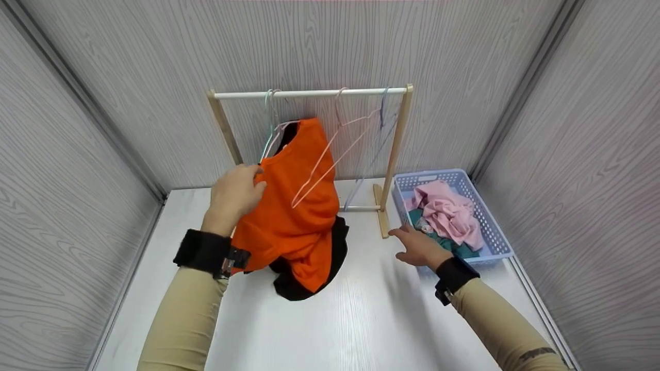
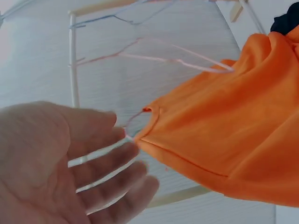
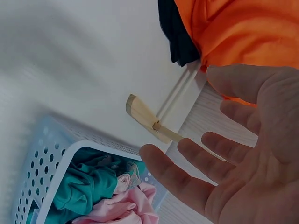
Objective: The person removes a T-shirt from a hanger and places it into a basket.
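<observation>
An orange shirt (image 1: 294, 206) (image 2: 233, 135) hangs on a pale hanger from a small wooden rack (image 1: 309, 94). Its lower part, with black fabric (image 1: 309, 281) under it, rests on the white table (image 1: 361, 319). My left hand (image 1: 234, 196) (image 2: 93, 172) is at the shirt's left sleeve with its fingers nearly straight, the fingertips just touching the sleeve hem. Lower and to the right, my right hand (image 1: 417, 247) (image 3: 224, 163) hovers open, palm down, between the rack's foot (image 1: 382, 219) (image 3: 145, 114) and the basket, holding nothing.
A pink hanger (image 1: 330, 154) and a blue hanger (image 1: 371, 154) hang bare on the rail to the shirt's right. A light blue perforated basket (image 1: 495, 237) (image 3: 51, 163) at the right holds pink clothing (image 1: 448, 214) and teal clothing. Grey panel walls enclose the table on three sides.
</observation>
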Motion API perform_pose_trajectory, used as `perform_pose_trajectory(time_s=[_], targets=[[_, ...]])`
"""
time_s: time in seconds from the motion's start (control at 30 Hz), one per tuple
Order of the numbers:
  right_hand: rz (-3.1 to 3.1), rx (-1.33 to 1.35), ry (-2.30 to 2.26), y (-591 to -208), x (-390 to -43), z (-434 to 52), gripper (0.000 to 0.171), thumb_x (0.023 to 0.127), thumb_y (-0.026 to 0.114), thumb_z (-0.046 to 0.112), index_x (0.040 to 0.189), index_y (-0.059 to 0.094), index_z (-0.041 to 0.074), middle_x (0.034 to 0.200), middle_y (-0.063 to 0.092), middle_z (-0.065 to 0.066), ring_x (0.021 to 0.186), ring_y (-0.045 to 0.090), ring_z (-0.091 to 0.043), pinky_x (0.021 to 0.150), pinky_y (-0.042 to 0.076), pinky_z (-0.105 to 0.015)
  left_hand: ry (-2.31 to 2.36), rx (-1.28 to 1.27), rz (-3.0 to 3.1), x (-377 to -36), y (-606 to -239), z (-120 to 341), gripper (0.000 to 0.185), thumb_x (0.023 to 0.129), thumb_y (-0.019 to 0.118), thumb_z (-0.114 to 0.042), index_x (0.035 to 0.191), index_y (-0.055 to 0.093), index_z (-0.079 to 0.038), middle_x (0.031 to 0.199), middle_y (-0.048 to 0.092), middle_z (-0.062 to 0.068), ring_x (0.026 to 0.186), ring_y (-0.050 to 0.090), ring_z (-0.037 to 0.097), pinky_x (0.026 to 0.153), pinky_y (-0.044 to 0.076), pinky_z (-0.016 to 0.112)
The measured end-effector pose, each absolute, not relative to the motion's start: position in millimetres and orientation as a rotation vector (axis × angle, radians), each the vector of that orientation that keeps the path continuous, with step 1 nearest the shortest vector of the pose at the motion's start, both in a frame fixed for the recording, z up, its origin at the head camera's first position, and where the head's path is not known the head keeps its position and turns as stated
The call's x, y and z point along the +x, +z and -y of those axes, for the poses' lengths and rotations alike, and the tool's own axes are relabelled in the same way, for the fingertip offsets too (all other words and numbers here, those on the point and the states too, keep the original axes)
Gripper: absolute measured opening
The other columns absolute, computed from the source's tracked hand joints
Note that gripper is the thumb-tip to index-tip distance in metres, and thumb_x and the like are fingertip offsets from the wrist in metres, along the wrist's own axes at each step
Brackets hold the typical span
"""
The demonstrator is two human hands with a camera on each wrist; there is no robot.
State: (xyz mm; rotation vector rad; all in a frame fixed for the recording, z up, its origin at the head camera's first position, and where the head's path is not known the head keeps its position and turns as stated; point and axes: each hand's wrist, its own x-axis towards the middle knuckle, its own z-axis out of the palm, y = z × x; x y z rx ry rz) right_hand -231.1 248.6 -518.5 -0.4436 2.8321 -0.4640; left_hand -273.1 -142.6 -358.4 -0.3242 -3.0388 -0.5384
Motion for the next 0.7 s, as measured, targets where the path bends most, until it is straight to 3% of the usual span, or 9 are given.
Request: perform_pose_trajectory(time_s=[0.33, 0.53, 0.7], targets=[[-2.775, -0.357, -0.481, -535.9, -222.4, -244.0, 0.055, 0.088, 0.07, 0.013, 0.138, 0.048, 0.009, 0.134, 0.051, -0.024, 0.116, 0.057, -0.037, 0.098, 0.048, -0.053, -0.683, -0.246, 2.921, -292.0, -380.9, 139.7, 0.03, 0.095, 0.06, -0.019, 0.118, 0.063, 0.0, 0.11, 0.068, 0.018, 0.097, 0.065, 0.035, 0.085, 0.052, 0.047], [-2.789, -0.357, -0.472, -539.7, -219.6, -243.8, 0.052, 0.087, 0.071, 0.014, 0.135, 0.052, 0.008, 0.128, 0.056, -0.022, 0.111, 0.06, -0.035, 0.095, 0.05, -0.051, -0.905, -0.244, 3.037, -303.5, -381.2, 132.6, 0.034, 0.098, 0.056, -0.02, 0.126, 0.059, 0.0, 0.111, 0.065, 0.02, 0.084, 0.069, 0.033, 0.064, 0.058, 0.035], [-2.799, -0.412, -0.449, -545.1, -220.0, -242.6, 0.05, 0.087, 0.071, 0.013, 0.133, 0.052, 0.004, 0.123, 0.059, -0.023, 0.108, 0.061, -0.036, 0.094, 0.049, -0.051, -0.925, -0.276, 3.075, -311.4, -383.4, 127.7, 0.036, 0.102, 0.047, -0.022, 0.129, 0.056, 0.001, 0.121, 0.062, 0.024, 0.1, 0.066, 0.038, 0.088, 0.055, 0.043]])
